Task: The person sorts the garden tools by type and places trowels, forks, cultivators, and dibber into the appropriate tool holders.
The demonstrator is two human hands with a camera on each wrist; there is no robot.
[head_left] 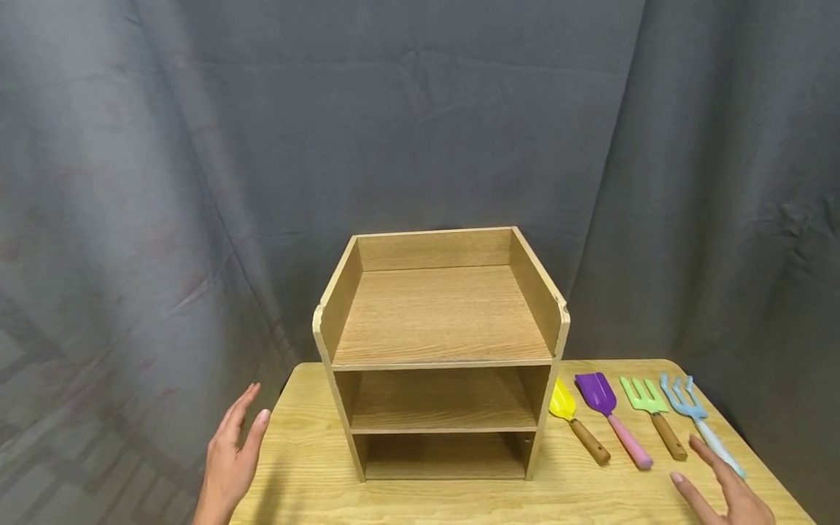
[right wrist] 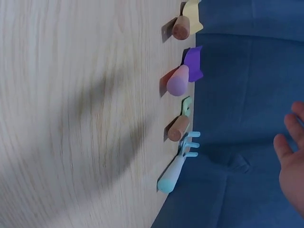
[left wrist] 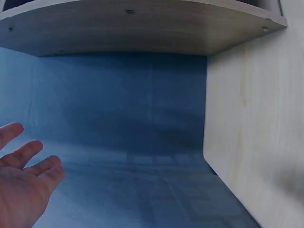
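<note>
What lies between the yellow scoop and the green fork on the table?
Only the pink-handled purple scoop; both the head and right wrist views show it there.

Table (head_left: 295,437) with shelf (head_left: 440,313), apparently a yellow scoop (head_left: 577,427), purple scoop (head_left: 613,421), green fork (head_left: 658,421), blue fork (head_left: 704,425)

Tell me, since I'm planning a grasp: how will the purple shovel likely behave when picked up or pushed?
The purple shovel is probably stiff, as its blade shows raised side edges with no sag. Its rounded pink handle might twist in a loose grip. It seems unlikely to roll, since the blade is wider than the handle.
</note>
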